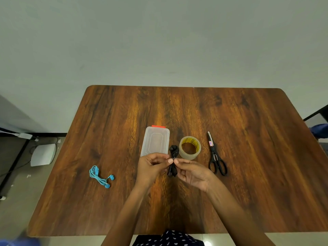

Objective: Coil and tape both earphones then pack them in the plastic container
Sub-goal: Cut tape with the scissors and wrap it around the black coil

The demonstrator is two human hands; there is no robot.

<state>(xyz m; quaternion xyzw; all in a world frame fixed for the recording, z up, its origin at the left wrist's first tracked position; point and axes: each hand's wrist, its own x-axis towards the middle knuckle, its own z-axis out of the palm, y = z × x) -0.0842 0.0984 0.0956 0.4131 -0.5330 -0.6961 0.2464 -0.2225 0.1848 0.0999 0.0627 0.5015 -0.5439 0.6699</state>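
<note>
Item 1: dark brown wood-grain counter (248, 157), rounded corners, seen from above in the head view.

Item 2: coiled black earphone bundle (173, 162), held above the counter near its middle, between both hands. The coil hangs roughly upright; its upper loop reaches toward the tape roll, and its lower loop drops between the palms. A pale band, apparently tape, crosses its waist.

Item 3: left hand (150, 166), fingers curled, thumb and fingertips pinching the bundle at its waist from the left.

Item 4: right hand (193, 172), fingers curled, thumb and forefinger pinching the same waist from the right. The fingertips of the two hands nearly meet.

Item 5: clear rectangular plastic container with a red latch (155, 141), lid on, lying flat on the counter just beyond the left hand, whose knuckles cover its near edge.

Item 6: roll of clear packing tape with a yellow-printed core (190, 147), lying flat just right of the container, just beyond the right hand.

Item 7: black-handled scissors (215, 155), closed, lying right of the tape roll, blades pointing away.

Item 8: loosely coiled light-blue earphones (100, 175), on the counter, well apart to the left of the hands, both earbuds lying to the right of the coil.
</note>
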